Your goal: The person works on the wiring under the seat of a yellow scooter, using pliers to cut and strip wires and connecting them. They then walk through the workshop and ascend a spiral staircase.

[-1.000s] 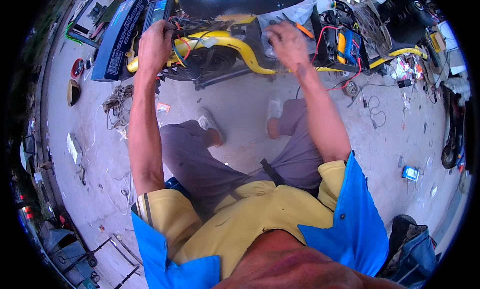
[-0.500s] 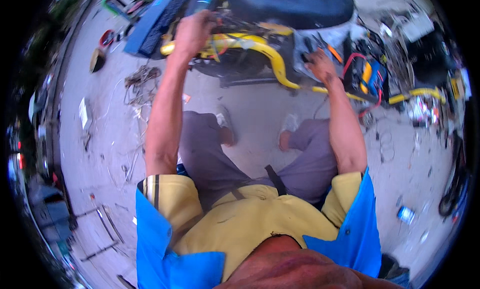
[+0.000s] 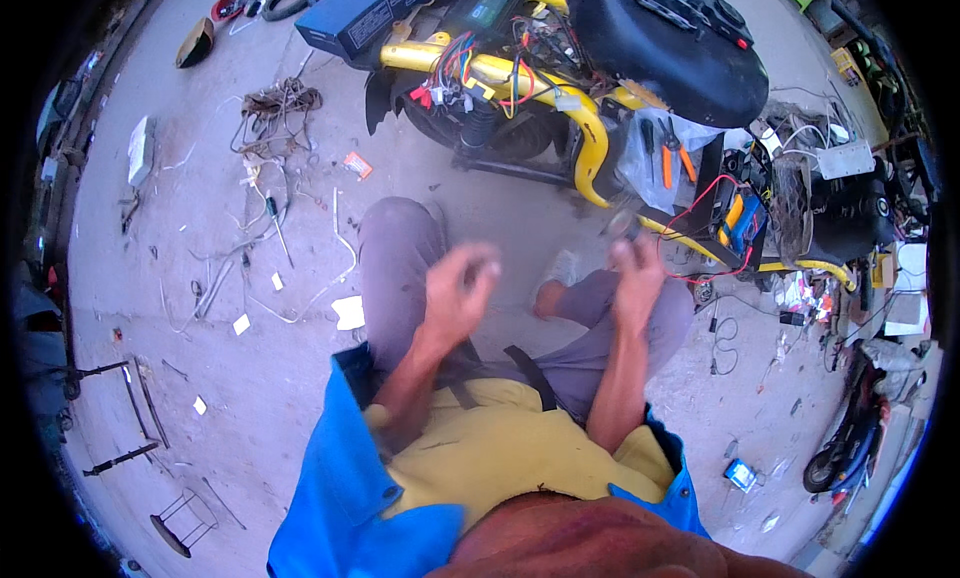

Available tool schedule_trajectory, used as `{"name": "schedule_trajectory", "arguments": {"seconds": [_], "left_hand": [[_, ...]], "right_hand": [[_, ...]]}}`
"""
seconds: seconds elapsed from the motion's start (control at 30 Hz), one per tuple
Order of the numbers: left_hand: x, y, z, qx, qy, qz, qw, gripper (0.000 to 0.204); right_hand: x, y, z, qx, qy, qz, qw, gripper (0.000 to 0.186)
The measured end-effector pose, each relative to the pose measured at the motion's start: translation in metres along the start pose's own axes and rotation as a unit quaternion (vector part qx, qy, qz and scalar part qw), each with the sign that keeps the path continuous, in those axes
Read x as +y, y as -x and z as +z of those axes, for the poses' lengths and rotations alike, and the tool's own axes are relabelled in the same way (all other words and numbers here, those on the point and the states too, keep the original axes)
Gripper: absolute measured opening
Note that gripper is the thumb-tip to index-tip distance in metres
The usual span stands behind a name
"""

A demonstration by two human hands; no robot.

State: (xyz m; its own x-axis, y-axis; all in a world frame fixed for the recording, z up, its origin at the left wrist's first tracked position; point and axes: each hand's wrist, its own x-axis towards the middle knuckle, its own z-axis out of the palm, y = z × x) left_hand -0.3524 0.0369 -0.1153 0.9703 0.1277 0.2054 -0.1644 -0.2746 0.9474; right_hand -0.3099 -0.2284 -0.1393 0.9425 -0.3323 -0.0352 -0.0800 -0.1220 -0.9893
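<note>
Above my lap, my left hand is blurred by motion; its fingers are loosely curved, with a gap at the thumb and nothing visible in it. Over my right knee, my right hand grips a small dark round thing, too smeared to name. Ahead stands a yellow-framed two-wheeler with a black seat and a bundle of coloured wires hanging off its frame. On a clear plastic bag lie orange-handled pliers and a dark screwdriver.
A yellow-and-blue multimeter with red leads rests on the frame at right. A dark blue box sits at the rear end. Tangled cord, a screwdriver and paper scraps lie on the floor at left.
Both hands have drawn back toward my body, the left from the frame's wiring, the right from the plastic bag with the dark round thing. The view has shifted too.
</note>
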Motion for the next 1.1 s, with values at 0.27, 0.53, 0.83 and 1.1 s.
{"name": "schedule_trajectory", "arguments": {"seconds": [0.27,0.53,0.83,1.1], "left_hand": [[-0.001,0.077,-0.109,-0.367,-0.014,0.13,0.921,0.016],[-0.037,0.047,-0.042,0.023,0.133,-0.053,0.989,0.017],[-0.038,0.08,-0.094,-0.031,0.168,-0.048,0.984,0.042],[0.001,0.071,-0.103,-0.161,0.079,0.097,0.979,0.075]], "right_hand": [[-0.011,0.125,0.048,-0.169,-0.071,0.124,0.975,0.032],[-0.033,0.08,0.091,-0.271,0.042,-0.019,0.961,0.029],[-0.037,0.126,0.107,-0.336,0.064,0.02,0.94,0.027],[-0.07,0.127,0.107,-0.405,-0.097,0.166,0.894,0.028]]}}
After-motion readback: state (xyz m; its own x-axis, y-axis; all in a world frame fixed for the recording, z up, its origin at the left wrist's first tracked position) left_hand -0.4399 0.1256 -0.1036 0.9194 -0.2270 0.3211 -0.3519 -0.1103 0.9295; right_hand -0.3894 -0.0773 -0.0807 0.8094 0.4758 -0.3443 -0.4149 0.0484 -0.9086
